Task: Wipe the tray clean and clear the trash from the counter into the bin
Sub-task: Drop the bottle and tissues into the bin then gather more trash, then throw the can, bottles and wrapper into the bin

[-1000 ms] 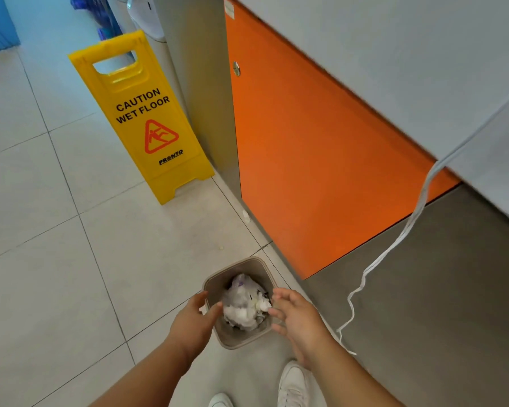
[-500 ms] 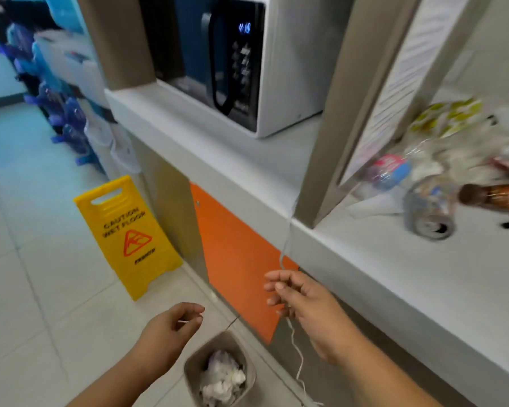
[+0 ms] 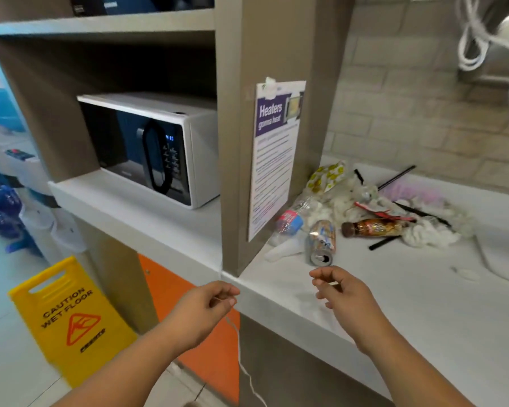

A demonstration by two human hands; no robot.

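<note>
The trash lies in a heap at the back left of the counter, against the upright panel. Nearest the front edge is a dented drinks can on its side, its print too blurred to read. Just left of the can are a white cup on its side and a crushed clear bottle with a pink and blue label. To the right is a brown bottle lying flat, with crumpled white tissues beyond it. Behind them are a yellow-patterned wrapper and black straws.

The right hand hovers over the counter's front edge near the can, fingers loosely curled, holding nothing. The left hand is off the counter's left corner with fingers curled, thumb to forefinger; whether it pinches anything cannot be told. A white cord hangs just below it.

A notice on the panel reads "Heaters gonna heat". A white microwave sits in the alcove to the left. On the floor stands a yellow sign reading "CAUTION WET FLOOR"
</note>
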